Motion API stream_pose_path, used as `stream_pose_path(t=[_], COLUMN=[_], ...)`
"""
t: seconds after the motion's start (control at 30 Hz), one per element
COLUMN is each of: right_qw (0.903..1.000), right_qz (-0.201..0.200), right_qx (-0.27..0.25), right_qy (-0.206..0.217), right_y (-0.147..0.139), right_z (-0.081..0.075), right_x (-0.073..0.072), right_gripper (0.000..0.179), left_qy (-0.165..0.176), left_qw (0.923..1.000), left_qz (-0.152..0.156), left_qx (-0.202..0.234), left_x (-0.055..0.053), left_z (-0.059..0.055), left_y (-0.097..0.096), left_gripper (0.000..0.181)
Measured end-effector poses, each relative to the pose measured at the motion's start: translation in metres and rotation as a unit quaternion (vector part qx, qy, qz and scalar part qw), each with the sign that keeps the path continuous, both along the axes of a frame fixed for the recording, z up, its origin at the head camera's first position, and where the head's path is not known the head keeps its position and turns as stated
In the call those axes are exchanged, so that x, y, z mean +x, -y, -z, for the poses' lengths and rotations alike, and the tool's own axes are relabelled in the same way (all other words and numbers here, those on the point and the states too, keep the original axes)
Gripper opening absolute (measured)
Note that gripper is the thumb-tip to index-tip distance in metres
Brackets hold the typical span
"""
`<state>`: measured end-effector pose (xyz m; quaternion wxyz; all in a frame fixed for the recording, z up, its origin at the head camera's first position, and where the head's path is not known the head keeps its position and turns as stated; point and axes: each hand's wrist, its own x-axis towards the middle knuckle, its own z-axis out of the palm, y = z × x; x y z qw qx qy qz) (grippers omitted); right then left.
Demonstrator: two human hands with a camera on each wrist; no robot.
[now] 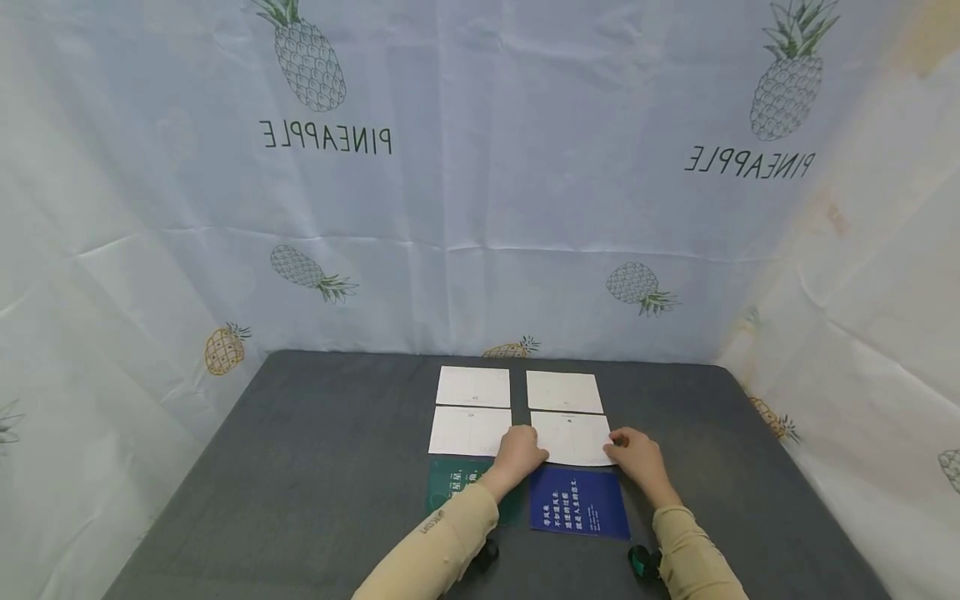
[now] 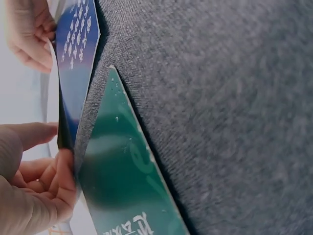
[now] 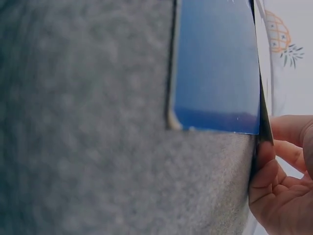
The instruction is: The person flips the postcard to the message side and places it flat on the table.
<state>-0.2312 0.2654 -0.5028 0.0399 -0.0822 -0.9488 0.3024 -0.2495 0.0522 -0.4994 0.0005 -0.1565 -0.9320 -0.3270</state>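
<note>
Fingers of the left hand and right hand pinch one white rectangular paper card at its eight and four o'clock, seemingly to keep it straight; a glossy blue lettered card lies at its six o'clock on the dark grey worktop.

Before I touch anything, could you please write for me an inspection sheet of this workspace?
Surface: dark grey table, with cards lying on it.
Job's things: near-right white card, its near edge slightly curved; white cards at far left, far right and near left; blue card; green card, partly hidden by the left sleeve.
Clutter: nothing seen.
Left hand: pinches the near-right white card by its near-left corner.
Right hand: pinches it by its near-right corner.
Cables: nothing seen.
Surroundings: pineapple-print cloth behind and at both sides.
</note>
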Motion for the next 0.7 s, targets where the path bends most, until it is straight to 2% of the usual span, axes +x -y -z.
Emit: stream_pose_path(t=[0.2,0.4,0.57,0.7], right_qw=[1.0,1.0,0.9989,0.9967], right_qz=[-0.005,-0.004,0.028,0.048], right_qx=[-0.003,-0.006,-0.03,-0.056], right_qy=[0.004,0.005,-0.023,-0.032], right_y=[-0.001,-0.001,-0.002,-0.003], right_z=[-0.001,0.005,0.008,0.006], right_x=[0.001,0.0,-0.001,-0.002], right_gripper=[0.028,0.03,0.029,0.031], left_qy=[-0.032,-0.045,-0.053,-0.068], left_qw=[0.9981,0.9964,0.9968,0.9961], left_qz=[0.012,0.013,0.01,0.002], left_qx=[-0.052,-0.07,-0.059,-0.056], left_x=[0.003,0.003,0.002,0.001], left_z=[-0.004,0.0,0.0,-0.006], left_y=[-0.003,-0.003,0.001,0.008], left_gripper=[0.026,0.014,0.02,0.022])
